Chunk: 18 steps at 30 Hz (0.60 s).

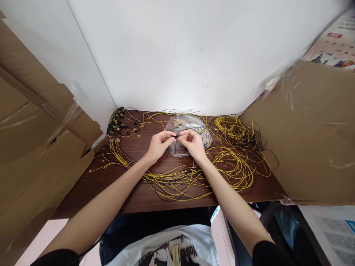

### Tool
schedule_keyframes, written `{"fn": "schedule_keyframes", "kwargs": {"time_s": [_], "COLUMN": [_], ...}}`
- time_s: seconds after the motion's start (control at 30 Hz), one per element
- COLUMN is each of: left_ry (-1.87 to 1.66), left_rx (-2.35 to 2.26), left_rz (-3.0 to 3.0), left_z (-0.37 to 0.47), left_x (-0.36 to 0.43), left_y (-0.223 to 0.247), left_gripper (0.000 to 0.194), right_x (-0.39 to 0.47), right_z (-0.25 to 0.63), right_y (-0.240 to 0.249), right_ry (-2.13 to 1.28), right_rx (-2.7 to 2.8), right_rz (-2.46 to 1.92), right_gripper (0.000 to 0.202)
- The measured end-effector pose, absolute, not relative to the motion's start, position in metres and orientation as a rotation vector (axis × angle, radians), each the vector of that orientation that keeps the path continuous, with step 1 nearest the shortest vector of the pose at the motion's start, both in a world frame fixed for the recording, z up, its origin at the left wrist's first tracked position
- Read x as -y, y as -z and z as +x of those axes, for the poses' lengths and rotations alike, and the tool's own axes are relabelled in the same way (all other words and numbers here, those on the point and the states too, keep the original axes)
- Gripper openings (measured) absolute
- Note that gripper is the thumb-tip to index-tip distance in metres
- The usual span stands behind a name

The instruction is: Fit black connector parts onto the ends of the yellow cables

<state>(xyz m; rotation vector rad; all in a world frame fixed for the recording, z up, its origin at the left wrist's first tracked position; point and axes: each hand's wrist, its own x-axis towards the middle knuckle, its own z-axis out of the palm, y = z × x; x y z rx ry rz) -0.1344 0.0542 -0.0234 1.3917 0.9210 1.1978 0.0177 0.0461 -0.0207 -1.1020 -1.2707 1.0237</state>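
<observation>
Both hands are held together over the middle of the dark wooden bench (133,201), directly above a clear plastic bag (188,123) that serves as the landmark here. The left hand (159,145) is closed in a pinch, thumb and forefinger pressed on a small dark connector (176,137); the same tiny piece is pinched from the other side by the right hand (193,143), fingers curled tight. The connector is thus held between the two hands, just in front of the bag and slightly above it. Whether a wire end is attached to it cannot be told.

To the right of the bag, a thick tangle of yellow wires (235,147) is spread in loops. In front of the bag, under the forearms, more yellow strands (172,184) are laid across the bench. Left of the bag, a cluster of dark-tipped wire ends (119,123) is bunched near the corner. Cardboard sheets are propped well left (33,147) and well right (313,140) of the bag, with a white wall (180,55) behind it.
</observation>
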Motion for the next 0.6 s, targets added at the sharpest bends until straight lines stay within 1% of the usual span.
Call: {"fn": "schedule_keyframes", "kwargs": {"time_s": [0.27,0.47,0.6], "left_ry": [-1.195,-1.191,-1.178], "left_rx": [-0.922,-0.937,-0.936], "left_rz": [1.414,1.421,1.418], "left_z": [-0.1344,-0.1342,-0.1343], "left_x": [-0.055,-0.0538,-0.0528], "left_y": [0.0259,0.0244,0.0229], "left_gripper": [0.025,0.025,0.025], "right_x": [-0.0451,-0.0437,-0.043], "right_z": [0.0169,0.0156,0.0151], "right_y": [0.0174,0.0123,0.012], "right_ry": [-1.032,-1.115,-1.098], "right_rx": [1.23,1.176,1.205], "right_rz": [-1.073,-1.059,-1.097], "right_gripper": [0.023,0.029,0.028]}}
